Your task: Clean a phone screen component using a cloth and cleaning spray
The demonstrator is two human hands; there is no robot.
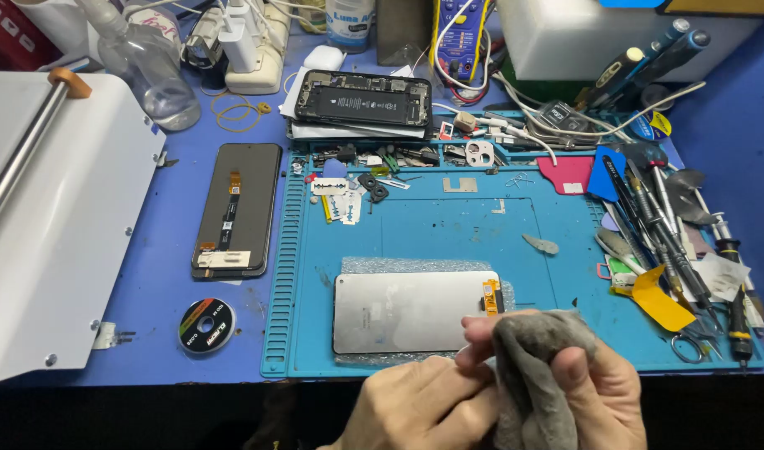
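The cloth (536, 367) was grey, soft and matt. The screen panel (407, 310) looked like dull, smooth metal, lying on bubble wrap (399, 265) over a matt blue rubbery mat (482, 225).

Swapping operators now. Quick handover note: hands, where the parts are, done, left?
Right hand: holds a grey cloth, bunched.
Left hand: fingers on the cloth, at the near edge of the screen panel.
Panel lies back-side up on bubble wrap on the blue mat, orange flex at its right end.
Opened phone at the mat's far edge; second dark panel left of the mat.
Done: phone is open. Left: panel not fitted.
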